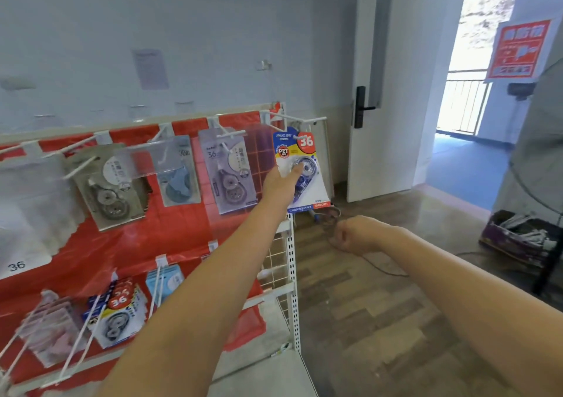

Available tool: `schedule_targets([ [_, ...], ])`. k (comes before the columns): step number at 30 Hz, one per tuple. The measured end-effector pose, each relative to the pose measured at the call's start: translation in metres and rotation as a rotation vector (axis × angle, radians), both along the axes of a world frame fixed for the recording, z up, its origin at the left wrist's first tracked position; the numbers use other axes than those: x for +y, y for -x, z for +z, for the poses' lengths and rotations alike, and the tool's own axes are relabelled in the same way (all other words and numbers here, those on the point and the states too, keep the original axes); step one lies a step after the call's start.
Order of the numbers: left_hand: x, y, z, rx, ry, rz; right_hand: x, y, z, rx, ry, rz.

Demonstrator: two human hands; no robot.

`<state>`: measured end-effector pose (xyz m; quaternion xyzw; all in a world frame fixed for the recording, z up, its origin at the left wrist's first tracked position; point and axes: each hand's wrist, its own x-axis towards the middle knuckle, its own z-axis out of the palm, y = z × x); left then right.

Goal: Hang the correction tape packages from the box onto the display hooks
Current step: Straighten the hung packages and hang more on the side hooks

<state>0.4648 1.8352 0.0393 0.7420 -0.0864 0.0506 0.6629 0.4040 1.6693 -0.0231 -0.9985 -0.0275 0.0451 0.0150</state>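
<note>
My left hand (281,183) reaches up and grips a blue and white correction tape package (306,180) marked 36. The package's top sits at the white display hook (300,120) at the top right of the rack. My right hand (356,233) hovers lower right over the floor, fingers loosely curled, holding nothing. Other correction tape packages (230,177) hang on the top row of hooks. More packages (118,314) hang on the lower row. The box is not in view.
The white rack post (293,275) and wire grid stand just right of my left forearm. A red backing sheet (170,238) covers the rack. A white door (384,92) stands open behind. A cable lies on the wooden floor (380,320); a cluttered purple crate (518,238) sits at far right.
</note>
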Motion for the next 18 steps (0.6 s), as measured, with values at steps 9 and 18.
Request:
schedule_targets([
  [9,-0.003,-0.099,0.003,0.195,0.078,0.189,-0.004,-0.06,-0.009,0.05,-0.015,0.021],
  [18,-0.017,-0.162,-0.011,0.167,0.109,0.308,-0.016,-0.088,-0.029,0.12,0.001,-0.039],
])
